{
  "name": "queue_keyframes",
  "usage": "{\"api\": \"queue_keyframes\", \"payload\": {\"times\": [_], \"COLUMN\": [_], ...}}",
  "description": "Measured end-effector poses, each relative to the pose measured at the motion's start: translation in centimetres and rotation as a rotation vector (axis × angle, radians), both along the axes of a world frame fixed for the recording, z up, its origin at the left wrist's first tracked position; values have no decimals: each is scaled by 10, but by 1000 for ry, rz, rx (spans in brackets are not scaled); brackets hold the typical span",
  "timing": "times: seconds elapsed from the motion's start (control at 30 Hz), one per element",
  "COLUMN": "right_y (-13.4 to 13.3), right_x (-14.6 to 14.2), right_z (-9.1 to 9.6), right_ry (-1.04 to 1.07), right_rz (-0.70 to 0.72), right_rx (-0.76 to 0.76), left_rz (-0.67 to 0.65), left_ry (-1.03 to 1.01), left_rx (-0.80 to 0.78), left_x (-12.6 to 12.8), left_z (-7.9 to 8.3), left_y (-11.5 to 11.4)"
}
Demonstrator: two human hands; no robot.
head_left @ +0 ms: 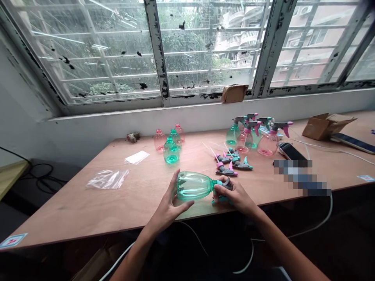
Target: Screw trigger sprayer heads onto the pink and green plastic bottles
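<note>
A clear green spray bottle [195,186] lies sideways in the air above the table's front edge, its base toward the left. My left hand [168,205] is curved around the base, thumb along the lower side and fingers at the upper left. At the neck, my right hand [234,195] is closed on the grey and teal spray head [225,183], partly hiding it. Just beyond, several loose trigger spray heads [225,169] in grey with pink or teal parts lie in a pile, some with their tubes pointing up and left.
Green and pink bottles without heads [171,151] stand at the back middle. Several bottles with spray heads [268,143] stand back right, near a phone [290,151] and an open cardboard box [325,125]. Plastic bags [108,179] and white paper [137,157] lie left. A cable [331,210] hangs over the edge.
</note>
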State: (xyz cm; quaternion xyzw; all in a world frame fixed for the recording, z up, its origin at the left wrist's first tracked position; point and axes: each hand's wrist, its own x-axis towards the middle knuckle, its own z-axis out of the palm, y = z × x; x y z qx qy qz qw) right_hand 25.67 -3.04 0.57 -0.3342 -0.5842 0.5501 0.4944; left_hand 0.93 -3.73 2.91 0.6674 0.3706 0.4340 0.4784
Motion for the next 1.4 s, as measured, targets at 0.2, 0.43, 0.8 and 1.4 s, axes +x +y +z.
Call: {"api": "queue_keyframes", "payload": {"times": [0.2,0.43,0.8,1.4], "right_y": [0,2,4,8], "right_x": [0,1,1,4], "right_z": [-2,-2,-8,-12], "right_ry": [-16,-38,-28,58], "right_rz": [1,5,21,50], "right_rx": [-28,-25,-15,-47], "left_rz": [21,15,-9,-14], "left_ry": [1,-10,-102,29], "left_rx": [-4,62,32,221], "left_x": [-1,-1,-3,-7], "left_z": [-3,-3,-9,-14], "left_y": [-2,0,1,-3]}}
